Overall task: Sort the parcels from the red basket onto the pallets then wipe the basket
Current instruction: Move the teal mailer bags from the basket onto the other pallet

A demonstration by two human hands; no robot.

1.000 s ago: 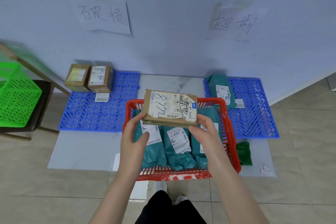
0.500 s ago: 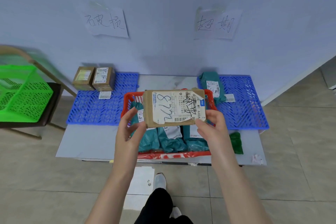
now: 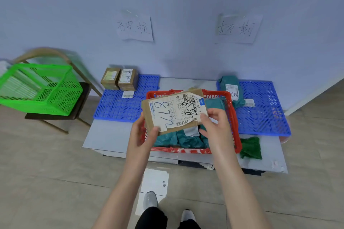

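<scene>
Pinching tilted brown parcel over red basket, left hand and right hand fingers.

The left hand and right hand pinch a box, thumbs on top. Teal bags lie in the basket below the fingers.

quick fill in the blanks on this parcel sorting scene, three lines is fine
The left hand and right hand hold a cardboard parcel over the ____ basket.
The left pallet carries ____ brown boxes.
The green crate sits on a ____.
Missing words: red; two; chair.
</scene>
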